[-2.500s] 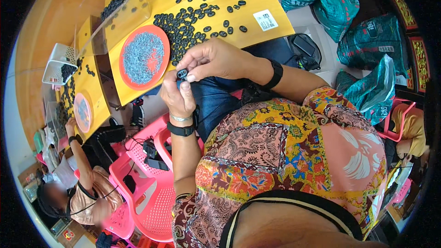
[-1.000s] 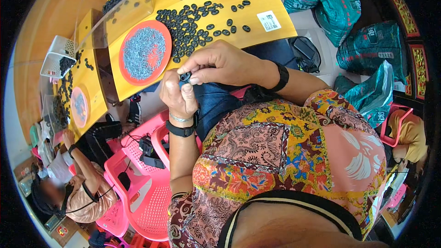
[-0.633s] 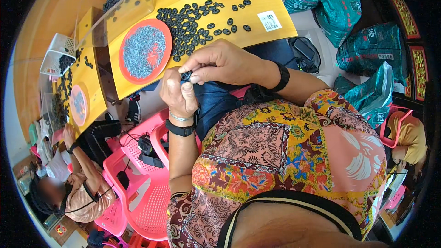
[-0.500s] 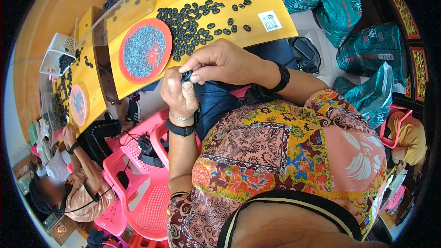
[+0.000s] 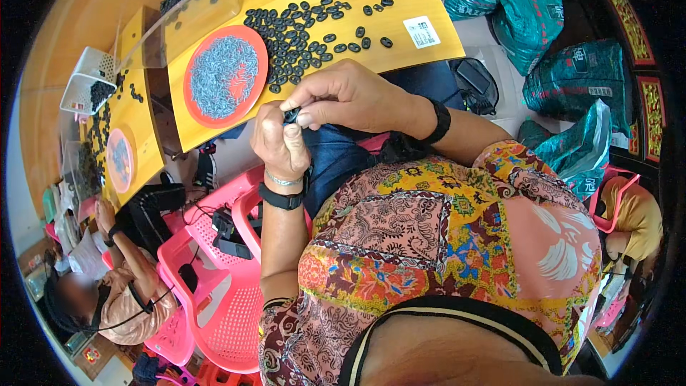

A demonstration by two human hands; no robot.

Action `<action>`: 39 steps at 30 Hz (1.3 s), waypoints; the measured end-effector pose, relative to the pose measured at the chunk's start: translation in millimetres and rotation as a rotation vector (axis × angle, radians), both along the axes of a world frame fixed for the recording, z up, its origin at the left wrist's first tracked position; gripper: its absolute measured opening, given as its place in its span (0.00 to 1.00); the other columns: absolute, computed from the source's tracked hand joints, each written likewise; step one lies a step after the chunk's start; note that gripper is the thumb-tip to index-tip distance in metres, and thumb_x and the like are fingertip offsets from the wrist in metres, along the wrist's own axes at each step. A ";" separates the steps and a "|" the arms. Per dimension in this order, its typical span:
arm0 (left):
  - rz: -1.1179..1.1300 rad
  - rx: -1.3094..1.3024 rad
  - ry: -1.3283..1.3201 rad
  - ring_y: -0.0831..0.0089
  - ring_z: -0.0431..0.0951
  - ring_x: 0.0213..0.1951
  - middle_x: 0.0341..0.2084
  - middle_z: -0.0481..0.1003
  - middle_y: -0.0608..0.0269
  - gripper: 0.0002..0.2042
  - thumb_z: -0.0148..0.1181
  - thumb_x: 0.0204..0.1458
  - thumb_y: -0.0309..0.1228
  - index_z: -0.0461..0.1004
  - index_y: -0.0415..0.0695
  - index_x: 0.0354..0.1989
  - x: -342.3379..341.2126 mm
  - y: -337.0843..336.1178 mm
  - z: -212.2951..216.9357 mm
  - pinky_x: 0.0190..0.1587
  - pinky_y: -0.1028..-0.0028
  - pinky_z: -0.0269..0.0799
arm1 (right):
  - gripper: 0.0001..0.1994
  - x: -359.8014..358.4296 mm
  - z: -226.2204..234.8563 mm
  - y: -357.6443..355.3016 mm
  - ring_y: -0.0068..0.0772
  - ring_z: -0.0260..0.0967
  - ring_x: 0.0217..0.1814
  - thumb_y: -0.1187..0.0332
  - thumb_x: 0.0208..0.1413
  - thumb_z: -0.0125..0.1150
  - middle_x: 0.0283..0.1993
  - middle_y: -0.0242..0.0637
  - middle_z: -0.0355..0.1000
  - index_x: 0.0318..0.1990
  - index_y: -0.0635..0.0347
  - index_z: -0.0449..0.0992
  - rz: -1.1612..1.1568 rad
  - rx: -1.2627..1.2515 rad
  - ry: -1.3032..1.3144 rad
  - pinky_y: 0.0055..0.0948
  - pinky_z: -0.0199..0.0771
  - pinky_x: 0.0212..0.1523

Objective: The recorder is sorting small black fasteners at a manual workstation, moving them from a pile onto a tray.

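Observation:
Between my two hands, close to the table's front edge, is a small black oval plastic part (image 5: 291, 116). My left hand (image 5: 279, 141) is closed around it from below, thumb upright against it. With thumb and forefinger pinched, my right hand (image 5: 343, 96) grips the same part from the right. Whether a pin sits in the part is hidden by my fingers. Just beyond my left hand, a red plate (image 5: 263, 91) holds a heap of small grey metal pins (image 5: 218, 75). Many more black oval parts (image 5: 286, 39) lie spread over the yellow table (image 5: 389, 11).
A clear plastic bin (image 5: 204, 11) stands at the table's left. Further left are a white basket (image 5: 89, 82), another red plate (image 5: 120, 161) and a seated co-worker (image 5: 136, 293). Pink chairs (image 5: 229, 314) stand beside me. Teal sacks (image 5: 579, 75) fill the right side.
My hands keep hold of the black part at almost the same spot, with only a slight shift of the fingers. The view has moved a little.

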State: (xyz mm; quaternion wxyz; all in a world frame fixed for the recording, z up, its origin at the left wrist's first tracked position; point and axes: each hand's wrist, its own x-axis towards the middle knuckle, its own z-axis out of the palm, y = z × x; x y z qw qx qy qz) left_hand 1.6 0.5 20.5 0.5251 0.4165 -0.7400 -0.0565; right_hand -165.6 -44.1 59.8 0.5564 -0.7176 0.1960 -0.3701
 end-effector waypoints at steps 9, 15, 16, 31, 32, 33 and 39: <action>0.078 0.076 0.064 0.60 0.68 0.22 0.22 0.67 0.52 0.12 0.44 0.57 0.35 0.64 0.36 0.35 -6.8 -1.8 -2.7 0.26 0.67 0.63 | 0.10 4.5 -12.5 -4.0 0.16 0.69 0.31 0.75 0.51 0.55 0.30 0.34 0.74 0.41 0.65 0.75 -0.070 0.075 -0.063 0.18 0.69 0.34; 0.025 0.257 0.213 0.67 0.69 0.23 0.21 0.69 0.55 0.10 0.43 0.57 0.33 0.64 0.37 0.37 -7.1 -9.9 -14.1 0.26 0.70 0.64 | 0.13 5.7 -21.1 -12.9 0.21 0.72 0.32 0.73 0.50 0.52 0.31 0.39 0.76 0.44 0.63 0.75 -0.113 0.081 0.052 0.22 0.71 0.35; 0.024 0.256 0.213 0.67 0.69 0.23 0.21 0.69 0.55 0.10 0.43 0.57 0.33 0.64 0.37 0.37 -8.8 -11.1 -13.3 0.26 0.70 0.64 | 0.13 5.2 -22.4 -14.8 0.21 0.72 0.32 0.73 0.50 0.52 0.31 0.39 0.76 0.44 0.63 0.75 -0.114 0.080 0.052 0.22 0.71 0.35; -0.036 0.509 0.362 0.73 0.71 0.20 0.18 0.71 0.58 0.08 0.45 0.56 0.30 0.65 0.38 0.29 -11.4 -4.6 -23.4 0.24 0.74 0.66 | 0.06 1.1 -25.6 -13.7 0.20 0.72 0.31 0.74 0.51 0.56 0.30 0.34 0.75 0.37 0.65 0.74 -0.127 0.021 0.166 0.21 0.71 0.34; -0.088 0.543 0.482 0.74 0.69 0.19 0.17 0.70 0.60 0.08 0.44 0.56 0.30 0.65 0.38 0.28 -14.3 -6.0 -25.9 0.23 0.76 0.64 | 0.06 0.1 -23.1 -12.8 0.20 0.72 0.31 0.74 0.51 0.56 0.30 0.34 0.75 0.37 0.65 0.74 -0.124 0.009 0.171 0.21 0.71 0.34; -0.087 0.532 0.488 0.74 0.69 0.19 0.17 0.70 0.60 0.08 0.44 0.56 0.30 0.65 0.38 0.28 -15.1 -6.4 -27.5 0.23 0.76 0.64 | 0.07 -0.7 -20.7 -12.2 0.21 0.72 0.30 0.73 0.51 0.56 0.30 0.35 0.75 0.37 0.64 0.74 -0.153 -0.022 0.217 0.21 0.71 0.33; -0.278 0.810 0.880 0.78 0.66 0.18 0.16 0.66 0.64 0.08 0.42 0.57 0.29 0.62 0.41 0.28 -18.3 -9.6 -21.7 0.23 0.82 0.61 | 0.07 -0.2 -19.6 -16.6 0.27 0.73 0.28 0.71 0.49 0.56 0.28 0.39 0.74 0.36 0.62 0.74 -0.221 -0.231 0.342 0.23 0.70 0.30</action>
